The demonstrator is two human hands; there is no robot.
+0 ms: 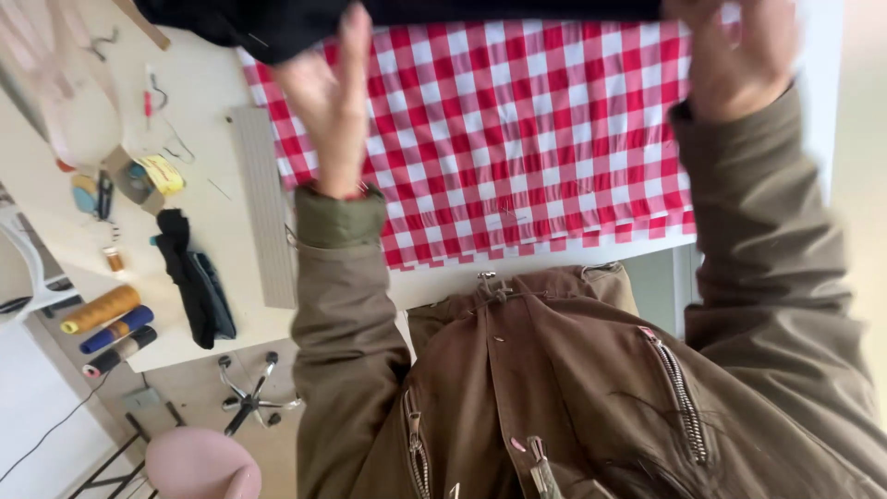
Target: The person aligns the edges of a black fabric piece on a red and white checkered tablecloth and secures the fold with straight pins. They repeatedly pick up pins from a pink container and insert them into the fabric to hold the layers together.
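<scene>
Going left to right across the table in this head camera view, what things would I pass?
Thread spools → dark folded cloth → long grey ruler → left hand → red-and-white checked fabric → right hand.

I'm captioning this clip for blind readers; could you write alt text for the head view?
A person's left hand and right hand rest on folded red-and-white checked fabric on a white table, both hands blurred. Thread spools, a ruler and a dark cloth lie to the left.
</scene>
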